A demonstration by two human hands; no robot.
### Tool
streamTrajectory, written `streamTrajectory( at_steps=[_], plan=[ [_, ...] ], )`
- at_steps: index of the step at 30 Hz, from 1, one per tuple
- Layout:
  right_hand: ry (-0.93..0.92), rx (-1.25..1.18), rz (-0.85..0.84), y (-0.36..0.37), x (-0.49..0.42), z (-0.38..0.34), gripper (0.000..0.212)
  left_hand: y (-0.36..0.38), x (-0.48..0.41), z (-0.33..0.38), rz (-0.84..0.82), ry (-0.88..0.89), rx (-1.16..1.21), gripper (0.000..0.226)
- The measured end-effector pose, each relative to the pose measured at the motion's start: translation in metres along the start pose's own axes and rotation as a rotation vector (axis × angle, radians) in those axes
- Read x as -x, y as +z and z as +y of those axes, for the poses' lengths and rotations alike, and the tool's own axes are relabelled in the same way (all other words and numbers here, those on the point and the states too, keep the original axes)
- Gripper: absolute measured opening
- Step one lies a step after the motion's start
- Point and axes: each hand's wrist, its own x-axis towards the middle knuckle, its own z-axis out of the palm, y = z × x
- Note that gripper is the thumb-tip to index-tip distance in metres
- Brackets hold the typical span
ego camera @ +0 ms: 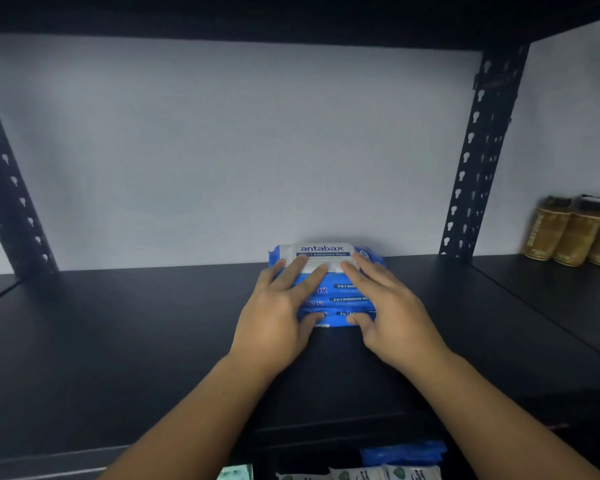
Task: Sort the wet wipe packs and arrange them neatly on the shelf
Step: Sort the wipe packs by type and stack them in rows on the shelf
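A stack of blue wet wipe packs (340, 299) marked antabax lies on the black shelf (118, 341), near the white back wall. My left hand (278, 313) holds the stack's left side, fingers spread on the top pack and thumb against the front. My right hand (392, 306) holds the right side the same way. Below the shelf's front edge, another blue pack (404, 452) and white packs with green marks (361, 474) show at the bottom of the view.
Black slotted uprights stand at the left (11, 188) and right (478, 150) of the bay. Gold-brown cans (575, 233) stand in the neighbouring bay at far right. An upper shelf board (257, 19) runs overhead.
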Motion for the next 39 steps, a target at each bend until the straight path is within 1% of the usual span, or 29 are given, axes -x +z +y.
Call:
streamTrajectory(
  at_steps=[5,10,17,20,23,25,27,32,34,36,37,39],
  plan=[
    [0.055,-0.041,-0.006,0.022,-0.044,0.022,0.084,0.028,-0.038,-0.024,-0.026,-0.011,-0.016,0.072],
    [0.094,0.028,-0.049,0.034,-0.079,0.041,0.084,0.051,-0.068,-0.044,-0.049,-0.014,-0.031,0.072],
    [0.084,-0.017,-0.01,0.044,-0.092,0.057,0.087,0.061,-0.074,-0.052,0.003,0.007,-0.115,0.069],
    [0.078,0.105,-0.024,0.046,-0.084,0.051,0.09,0.06,-0.071,-0.052,-0.009,0.05,-0.151,0.07],
    [0.167,0.181,0.017,0.037,-0.075,0.039,0.094,0.051,-0.066,-0.047,0.002,0.032,-0.176,0.077],
    [0.195,0.171,0.103,0.026,-0.066,0.03,0.09,0.039,-0.061,-0.039,0.025,-0.008,-0.167,0.076],
    [0.159,0.176,0.148,0.015,-0.052,0.023,0.085,0.025,-0.052,-0.03,0.022,-0.007,-0.153,0.073],
    [0.109,0.167,0.061,-0.015,0.0,-0.002,0.071,-0.015,-0.026,0.0,-0.017,-0.05,-0.059,0.073],
    [0.079,0.189,0.062,-0.03,0.022,-0.012,0.068,-0.029,-0.009,0.019,-0.036,-0.05,-0.03,0.073],
    [0.078,0.18,0.098,-0.044,0.048,-0.025,0.063,-0.042,0.011,0.04,-0.064,-0.045,0.004,0.071],
    [0.09,0.138,0.137,-0.05,0.062,-0.032,0.056,-0.048,0.021,0.051,-0.077,-0.038,0.026,0.07],
    [0.173,-0.032,0.26,-0.064,0.089,-0.05,0.028,-0.061,0.042,0.072,-0.103,0.005,0.109,0.066]
  ],
)
